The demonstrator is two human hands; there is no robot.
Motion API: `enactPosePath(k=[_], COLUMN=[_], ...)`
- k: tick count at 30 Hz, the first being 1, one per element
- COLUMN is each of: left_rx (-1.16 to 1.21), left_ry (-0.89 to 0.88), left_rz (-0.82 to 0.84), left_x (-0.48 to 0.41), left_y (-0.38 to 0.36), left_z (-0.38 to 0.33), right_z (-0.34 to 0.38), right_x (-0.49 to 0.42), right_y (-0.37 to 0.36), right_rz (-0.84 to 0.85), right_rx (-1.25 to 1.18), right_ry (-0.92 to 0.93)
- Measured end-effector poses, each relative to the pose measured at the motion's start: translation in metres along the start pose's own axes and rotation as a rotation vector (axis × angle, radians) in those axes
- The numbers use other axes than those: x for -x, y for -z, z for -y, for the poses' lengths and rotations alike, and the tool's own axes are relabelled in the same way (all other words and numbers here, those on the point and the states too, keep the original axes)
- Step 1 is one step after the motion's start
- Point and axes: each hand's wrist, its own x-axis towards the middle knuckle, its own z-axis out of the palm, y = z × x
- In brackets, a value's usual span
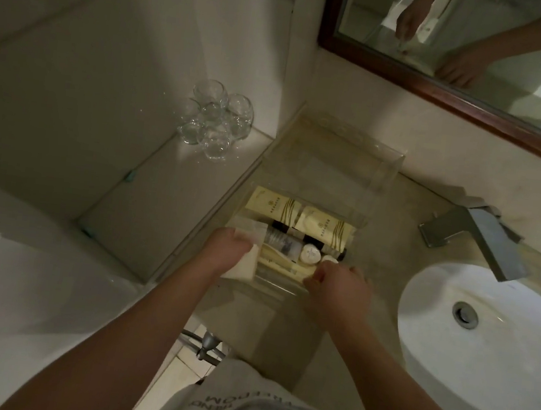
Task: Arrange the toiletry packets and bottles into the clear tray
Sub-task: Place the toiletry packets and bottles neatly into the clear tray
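Note:
A clear tray (382, 171) stands on the beige counter against the wall. Its near half holds two cream packets (274, 205), (326, 227), a grey bottle (283, 242) lying on its side, dark bottles beneath them, and a round white lid (310, 254). My left hand (228, 249) is shut on a pale cream packet (244, 264) at the tray's near left corner. My right hand (337, 286) pinches a flat cream packet (292, 267) lying along the tray's near edge. What lies under my right hand is hidden.
Several upturned clear glasses (216, 120) stand on the ledge to the left. A white basin (484, 336) with a grey tap (483, 236) lies to the right. A wood-framed mirror (446, 90) hangs behind. A white bathtub rim (13, 292) runs at lower left.

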Motion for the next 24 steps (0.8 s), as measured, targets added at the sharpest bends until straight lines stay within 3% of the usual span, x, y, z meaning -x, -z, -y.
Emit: enactPosePath(k=[3,7,10,15,17,24], left_rx=[0.191,0.602,0.739,0.384,0.217,-0.209], left_ry=[0.06,0.12,0.132,-0.01,-0.064,-0.331], left_rz=[0.029,0.126,0.178,-0.002,-0.114,-0.229], left_x=[0.004,0.017,0.018,-0.001,-0.006,-0.019], left_y=[0.0,-0.016,-0.029,-0.02,-0.015,-0.015], left_z=[-0.002,-0.016,-0.018,-0.003,-0.001,0.005], right_z=[0.004,0.027,0.036,0.021,0.017,0.023], right_x=[0.003,0.009,0.004,-0.014,-0.02,-0.04], right_y=[0.003,0.014,0.017,0.02,0.019,0.015], right_rz=[0.013,0.217,0.29,0.207,0.166,0.139], right_rx=[-0.068,-0.596,-0.804,-0.793,-0.727,-0.6], right_ry=[0.029,0.063,-0.011,-0.165,-0.164,-0.056])
